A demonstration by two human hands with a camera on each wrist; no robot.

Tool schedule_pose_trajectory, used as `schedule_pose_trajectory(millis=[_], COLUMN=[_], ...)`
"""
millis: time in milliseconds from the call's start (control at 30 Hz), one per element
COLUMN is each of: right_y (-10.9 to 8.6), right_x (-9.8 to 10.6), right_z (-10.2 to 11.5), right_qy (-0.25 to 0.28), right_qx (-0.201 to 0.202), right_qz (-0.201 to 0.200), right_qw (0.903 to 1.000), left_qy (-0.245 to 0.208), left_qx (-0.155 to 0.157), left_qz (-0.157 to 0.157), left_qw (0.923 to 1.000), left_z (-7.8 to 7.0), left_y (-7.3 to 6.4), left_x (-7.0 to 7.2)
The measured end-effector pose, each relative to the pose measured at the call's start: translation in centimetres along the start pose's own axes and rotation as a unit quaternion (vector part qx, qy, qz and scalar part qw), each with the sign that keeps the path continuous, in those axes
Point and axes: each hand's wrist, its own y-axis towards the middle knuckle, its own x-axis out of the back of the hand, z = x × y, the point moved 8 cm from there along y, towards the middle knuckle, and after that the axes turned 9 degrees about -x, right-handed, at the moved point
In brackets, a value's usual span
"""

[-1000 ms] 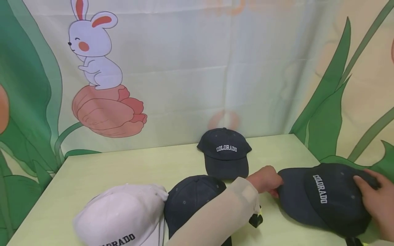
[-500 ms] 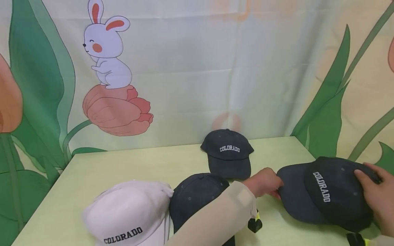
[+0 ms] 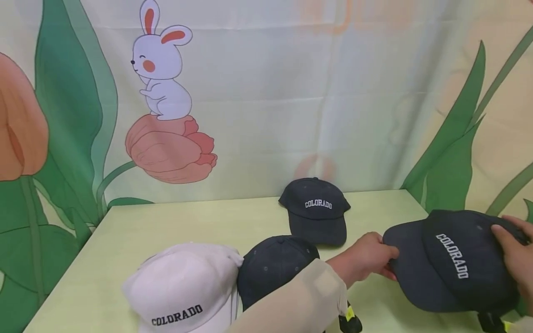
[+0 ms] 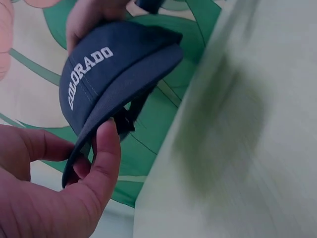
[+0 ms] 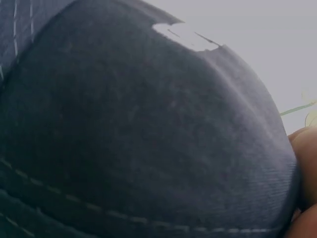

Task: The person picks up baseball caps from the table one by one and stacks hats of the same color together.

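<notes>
table (image 3: pixel 100 263): pale yellow-green and smooth, its far edge running along the foot of the cloth, its left edge slanting outward toward the near side.
cloth backdrop (image 3: pixel 258 111): pale, lightly creased, hung behind the far edge and along the right side.
white rabbit (image 3: pixel 166 76): printed at far left, sitting on a pink flower (image 3: pixel 170 148).
orange tulip (image 3: pixel 21 115): printed at the left, beside large green leaves (image 3: pixel 77 101).
right side of the cloth: tall pointed leaves (image 3: pixel 451 169) on a cream ground.
held cap (image 3: pixel 466 263): dark navy, white "colorado" lettering, at the right, lifted off the table, brim to the left; the left wrist view shows a soft shadow on the surface.
left hand (image 3: pixel 370 256): pinches the brim edge between thumb and fingers.
right hand (image 3: pixel 520 254): grips the back of the crown, thumb outside.
far cap (image 3: pixel 316 210): navy, same lettering, on the table near its far edge, brim toward the near side.
white cap (image 3: pixel 187 282): near left, black lettering.
near navy cap (image 3: pixel 275 266): right beside the white one, partly hidden by a beige sleeve (image 3: pixel 295 300).
</notes>
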Motion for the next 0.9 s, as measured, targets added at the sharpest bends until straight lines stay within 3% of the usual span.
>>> schedule_pose_trajectory(millis=[200,433,900], right_y=[-0.3,-0.7,-1.8], right_x=[-0.5,-1.6,-3.2], right_z=[1.6,2.8,5.6], right_qy=[0.011,0.033,-0.001], right_qx=[0.039,0.072,0.141], right_qz=[0.005,0.052,0.081], right_qw=[0.9992,0.9954,0.9866], left_qy=[-0.046,-0.077,-0.128], left_qx=[-0.006,0.006,-0.001], left_qz=[0.007,0.01,0.038], left_qw=[0.9989,0.9969,0.991], left_z=[-0.5,-0.3,0.0], left_y=[-1.3,-2.5,-4.8], left_x=[0.6,1.7,2.7])
